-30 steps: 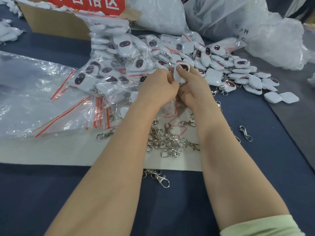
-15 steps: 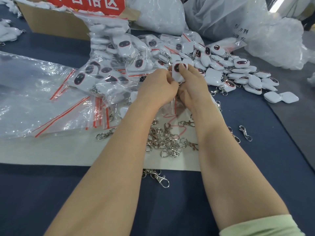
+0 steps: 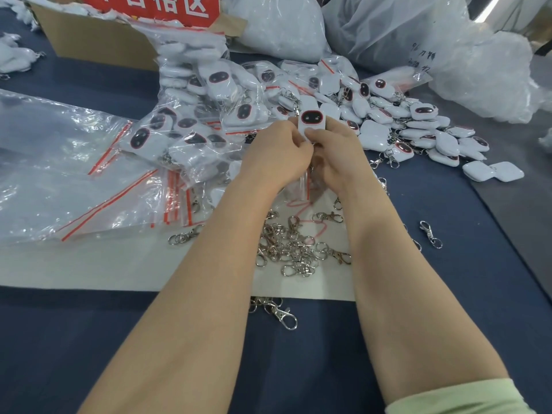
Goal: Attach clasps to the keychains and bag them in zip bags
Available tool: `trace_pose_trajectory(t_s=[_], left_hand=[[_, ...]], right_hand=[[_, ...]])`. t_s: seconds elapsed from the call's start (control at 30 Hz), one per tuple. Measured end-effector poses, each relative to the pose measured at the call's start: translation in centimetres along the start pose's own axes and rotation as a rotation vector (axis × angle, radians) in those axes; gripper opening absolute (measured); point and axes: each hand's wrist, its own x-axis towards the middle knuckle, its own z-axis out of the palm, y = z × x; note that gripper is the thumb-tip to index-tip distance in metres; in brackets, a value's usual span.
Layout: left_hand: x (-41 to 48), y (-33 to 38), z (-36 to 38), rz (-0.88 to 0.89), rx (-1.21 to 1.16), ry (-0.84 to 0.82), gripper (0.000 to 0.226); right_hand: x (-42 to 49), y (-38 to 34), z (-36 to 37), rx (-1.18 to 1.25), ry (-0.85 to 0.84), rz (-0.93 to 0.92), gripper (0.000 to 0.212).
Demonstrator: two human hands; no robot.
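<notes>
Both hands meet on one white keychain (image 3: 312, 121). The left hand (image 3: 276, 152) and the right hand (image 3: 339, 153) pinch its lower end with curled fingers and thumbs, and its dark face stands up just beyond the knuckles. The fingers hide whether a clasp is already between them, so I judge this to be either the attaching step or the start of bagging. Some clear plastic (image 3: 304, 186) with a red line hangs under the palms, and I cannot tell if it is held. To do it well, one hand should steady the body while the other works the ring fully through the loop, then tugs it before letting go. Spare clasps (image 3: 294, 249) lie just nearer than the wrists, empty zip bags (image 3: 119, 189) lie out to the left of the left hand, and loose keychains (image 3: 418, 130) lie beyond the right.
</notes>
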Motion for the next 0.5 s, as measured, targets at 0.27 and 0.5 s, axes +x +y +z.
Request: trace_pose_trajectory(t_s=[0.27,0.5], left_hand=[[0.1,0.1,-0.6,0.0,-0.1,0.073,0.009],[0.3,1.0,-2.2,0.046,-0.144,0.218,0.017]], right_hand=[[0.3,-1.3,-0.2,-0.292,0.096,-0.057,0.03],[-0.4,-3.5,-0.1,-0.773,-0.024,-0.041,0.01]])
